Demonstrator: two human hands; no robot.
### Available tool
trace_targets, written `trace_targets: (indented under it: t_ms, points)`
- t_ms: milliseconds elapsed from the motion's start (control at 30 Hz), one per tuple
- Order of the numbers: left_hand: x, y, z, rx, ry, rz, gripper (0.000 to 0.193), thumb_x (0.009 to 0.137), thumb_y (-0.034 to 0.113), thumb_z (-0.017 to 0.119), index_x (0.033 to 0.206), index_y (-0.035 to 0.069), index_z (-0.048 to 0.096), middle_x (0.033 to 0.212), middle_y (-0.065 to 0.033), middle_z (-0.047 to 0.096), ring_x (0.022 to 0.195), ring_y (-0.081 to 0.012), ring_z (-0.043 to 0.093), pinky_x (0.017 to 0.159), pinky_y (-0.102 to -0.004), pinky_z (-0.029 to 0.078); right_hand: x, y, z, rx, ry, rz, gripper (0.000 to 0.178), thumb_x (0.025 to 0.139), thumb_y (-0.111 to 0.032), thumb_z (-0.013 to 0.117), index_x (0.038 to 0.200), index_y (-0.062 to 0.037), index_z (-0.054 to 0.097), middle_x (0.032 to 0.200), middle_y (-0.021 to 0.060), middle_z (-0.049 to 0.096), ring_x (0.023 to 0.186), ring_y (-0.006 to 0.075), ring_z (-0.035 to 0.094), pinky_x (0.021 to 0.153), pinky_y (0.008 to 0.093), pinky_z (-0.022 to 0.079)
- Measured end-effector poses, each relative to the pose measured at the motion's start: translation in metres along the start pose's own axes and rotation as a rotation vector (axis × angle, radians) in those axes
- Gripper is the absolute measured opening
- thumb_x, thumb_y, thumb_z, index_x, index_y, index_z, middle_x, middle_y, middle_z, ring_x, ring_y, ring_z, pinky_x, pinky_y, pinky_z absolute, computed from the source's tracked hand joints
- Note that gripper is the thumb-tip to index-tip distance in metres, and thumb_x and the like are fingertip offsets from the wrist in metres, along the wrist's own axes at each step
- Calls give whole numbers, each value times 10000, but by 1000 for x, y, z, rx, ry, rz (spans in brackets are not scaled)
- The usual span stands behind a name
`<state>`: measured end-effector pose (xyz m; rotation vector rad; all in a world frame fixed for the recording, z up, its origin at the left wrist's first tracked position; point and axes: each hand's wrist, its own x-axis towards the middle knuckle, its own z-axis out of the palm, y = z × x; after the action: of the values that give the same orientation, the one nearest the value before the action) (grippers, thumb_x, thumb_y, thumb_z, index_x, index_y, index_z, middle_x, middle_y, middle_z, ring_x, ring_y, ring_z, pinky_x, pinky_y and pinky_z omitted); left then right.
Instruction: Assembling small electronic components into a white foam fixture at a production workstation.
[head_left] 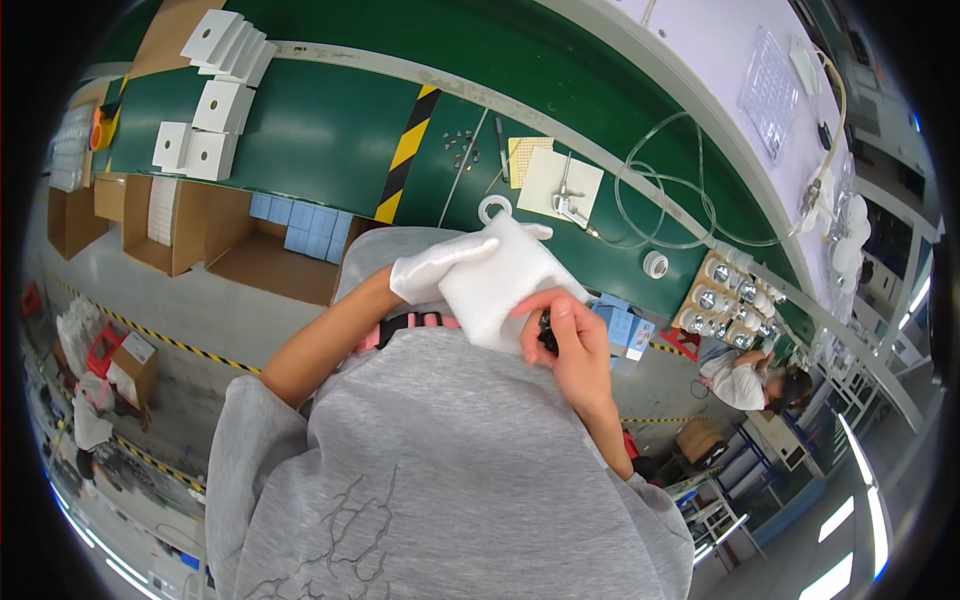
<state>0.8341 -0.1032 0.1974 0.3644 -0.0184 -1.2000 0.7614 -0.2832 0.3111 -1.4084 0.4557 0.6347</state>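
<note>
A soft white foam pouch or sheet (505, 285) is held up in front of my chest, just short of the green table edge. My left hand (440, 272), in a white glove, grips it from its left side, with the fingers partly behind it. Bare and closed, my right hand (578, 355) is at the foam's lower right edge. Between its thumb and fingers is a small black part (547, 332), mostly covered, so its kind cannot be made out. The right index finger reaches against the foam.
On the green table (320, 130) lie a spray gun (568, 200) with a clear hose (622, 190), a tape roll (494, 208) and small dark pieces. White boxes (222, 105) stand left; cartons with blue boxes (312, 228) sit below. Round shiny parts (718, 270) and a co-worker (745, 380) are right.
</note>
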Motion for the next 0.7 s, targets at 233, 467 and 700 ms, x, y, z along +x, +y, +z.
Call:
trace_targets:
  t_ms: [233,467,700]
  points:
    - [-1,-3,-3,62,33,-8,849,933,564,482,1551,23,268,1507,-162,434,1358,-238,483,1140,-351,383,1,-2,-6,251,-100,58,273,1034,-186,423,1112,21,584,713,74,580,547,65,381,513,216,293]
    - [-1,0,-5,-25,-11,-3,778,980,486,529,1565,61,245,1477,-146,463,1314,-206,522,1091,-334,432,0,2,-2,88,-131,56,203,1057,-126,416,1115,-4,568,737,56,596,566,45,360,515,203,284]
    - [1,-2,-5,-27,-23,5,763,985,481,522,1565,65,250,1472,-145,468,1303,-208,531,1084,-337,440,1,2,-1,14,-115,109,205,1064,-146,440,1027,-22,598,694,33,609,541,29,352,500,198,276]
